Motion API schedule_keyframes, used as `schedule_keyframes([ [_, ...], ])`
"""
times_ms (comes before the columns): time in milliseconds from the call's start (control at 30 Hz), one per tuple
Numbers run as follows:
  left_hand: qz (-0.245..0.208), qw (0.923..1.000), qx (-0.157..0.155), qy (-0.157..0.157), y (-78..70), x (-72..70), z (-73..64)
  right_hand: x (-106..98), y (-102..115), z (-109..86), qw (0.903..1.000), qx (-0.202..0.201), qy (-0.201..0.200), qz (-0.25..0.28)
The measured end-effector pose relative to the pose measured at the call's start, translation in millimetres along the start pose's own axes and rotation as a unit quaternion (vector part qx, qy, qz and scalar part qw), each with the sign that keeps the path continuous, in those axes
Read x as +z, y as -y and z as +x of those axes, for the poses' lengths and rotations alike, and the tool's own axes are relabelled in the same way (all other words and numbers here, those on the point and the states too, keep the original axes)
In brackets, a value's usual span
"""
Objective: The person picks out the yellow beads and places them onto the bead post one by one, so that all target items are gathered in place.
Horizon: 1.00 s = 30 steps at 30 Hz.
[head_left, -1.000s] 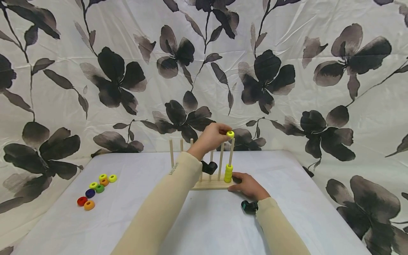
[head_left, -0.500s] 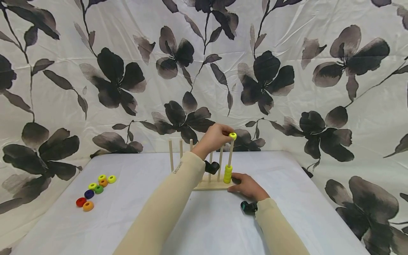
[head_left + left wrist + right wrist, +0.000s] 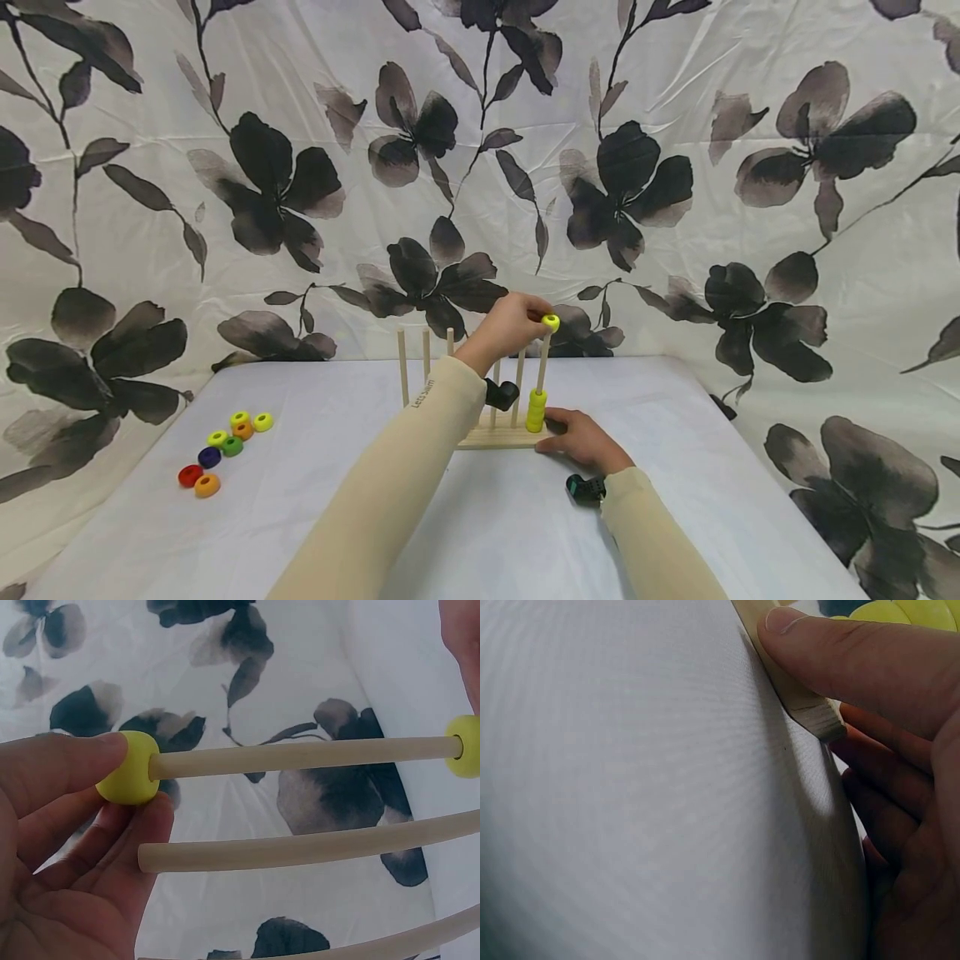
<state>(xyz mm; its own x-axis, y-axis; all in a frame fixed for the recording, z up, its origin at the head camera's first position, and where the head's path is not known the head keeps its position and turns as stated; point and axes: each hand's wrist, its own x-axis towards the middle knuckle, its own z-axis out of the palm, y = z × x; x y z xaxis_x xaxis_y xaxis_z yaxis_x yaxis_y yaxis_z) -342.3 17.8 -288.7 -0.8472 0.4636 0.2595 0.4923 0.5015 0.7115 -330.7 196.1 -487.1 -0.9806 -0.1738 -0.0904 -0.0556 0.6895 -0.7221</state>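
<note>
My left hand [image 3: 508, 329] pinches a yellow bead [image 3: 131, 769] between thumb and fingers. That bead sits at the top of the rightmost peg [image 3: 543, 367], whose tip enters its hole in the left wrist view. Lower on the same peg, several yellow beads [image 3: 536, 411] are stacked down to the wooden base [image 3: 491, 437]. My right hand [image 3: 587, 440] grips the base's right end, thumb on its front edge and fingers behind in the right wrist view. Other bare pegs [image 3: 402, 367] stand in a row to the left, some hidden by my left hand and sleeve.
Loose beads lie on the white-covered table [image 3: 480, 533] at the left: yellow ones [image 3: 263, 422], orange ones [image 3: 207, 485], a green one [image 3: 232, 446], a dark blue one [image 3: 210, 457] and a red one [image 3: 191, 476]. A flower-printed cloth [image 3: 480, 167] hangs behind.
My left hand has moved slightly right and down, bringing the yellow bead from just above the rightmost peg onto its tip. The right hand has stayed on the base.
</note>
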Motion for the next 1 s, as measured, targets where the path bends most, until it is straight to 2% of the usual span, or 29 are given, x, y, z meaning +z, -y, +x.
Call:
schedule_keyframes([
  [400,0.013,0.9998,-0.010,-0.007,1.1,-1.7,-5.7,0.5,-2.1,1.8,0.9999,-0.015,0.002,-0.006],
  [600,0.018,0.9997,-0.001,-0.016,2.0,-4.4,-8.7,1.3,-2.1,1.9,0.9998,-0.018,0.000,-0.008],
  [767,0.015,0.9996,0.008,-0.025,5.5,-11.8,-12.9,1.1,-1.9,1.7,0.9997,-0.022,-0.002,-0.007],
  [1000,0.008,0.9990,-0.005,-0.044,12.6,-26.7,-21.2,-0.1,0.1,-0.1,0.9996,-0.026,-0.004,0.006],
])
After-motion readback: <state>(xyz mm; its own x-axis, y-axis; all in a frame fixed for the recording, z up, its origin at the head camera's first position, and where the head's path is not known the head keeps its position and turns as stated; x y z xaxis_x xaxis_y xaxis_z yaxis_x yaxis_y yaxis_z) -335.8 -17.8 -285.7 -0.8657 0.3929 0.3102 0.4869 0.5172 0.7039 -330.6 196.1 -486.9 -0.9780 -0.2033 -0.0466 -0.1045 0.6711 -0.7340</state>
